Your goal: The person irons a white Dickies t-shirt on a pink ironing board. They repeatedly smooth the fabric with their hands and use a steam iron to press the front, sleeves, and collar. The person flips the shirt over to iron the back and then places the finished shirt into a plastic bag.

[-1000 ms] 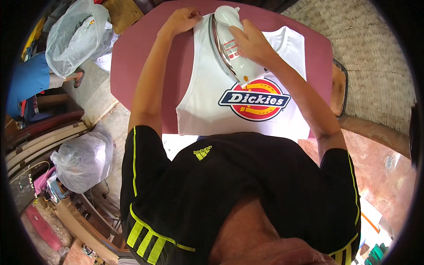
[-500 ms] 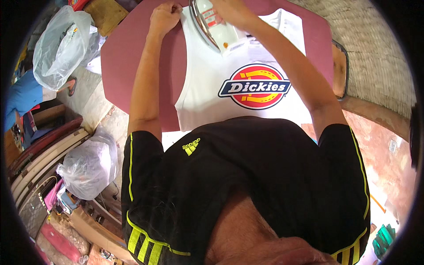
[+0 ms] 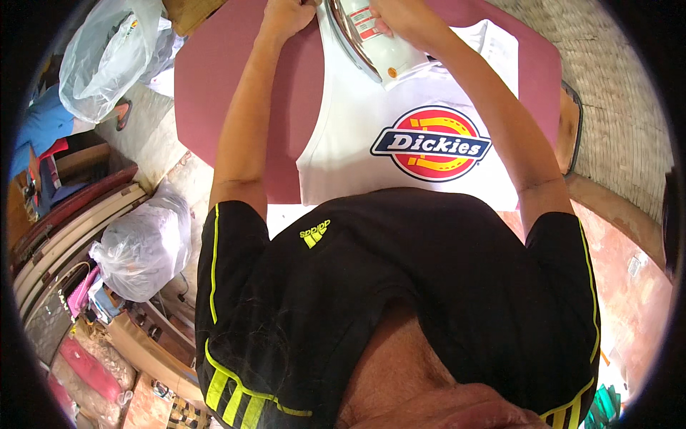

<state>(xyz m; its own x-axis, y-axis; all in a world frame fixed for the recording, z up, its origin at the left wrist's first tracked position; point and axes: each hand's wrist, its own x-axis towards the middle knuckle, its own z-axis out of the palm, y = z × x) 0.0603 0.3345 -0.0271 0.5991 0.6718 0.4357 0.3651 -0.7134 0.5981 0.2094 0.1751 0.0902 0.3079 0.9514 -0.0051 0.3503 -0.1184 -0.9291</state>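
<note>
A white sleeveless shirt [image 3: 343, 146] with a red, yellow and dark blue printed emblem [image 3: 431, 144] lies spread on a maroon tabletop [image 3: 232, 86]. On its upper left part rests a white clothes iron [image 3: 389, 61] with a shiny metal rim, its tip toward me. My right hand [image 3: 404, 18] is closed on the iron from the right; the grip itself is cut off by the top edge. My left hand [image 3: 287, 17] pinches the shirt's upper left edge beside the iron.
Clear plastic bags [image 3: 111, 61] hang at the far left, with another stuffed bag [image 3: 146, 247] on the floor nearer me. A person in blue [image 3: 46, 125] is partly visible at the left edge. Right of the table are a chair frame [image 3: 569, 129] and a woven mat surface [image 3: 607, 93].
The whole view has shifted, so table, shirt and hands sit further right in the picture. The iron stays on nearly the same part of the shirt, and both hands keep their hold.
</note>
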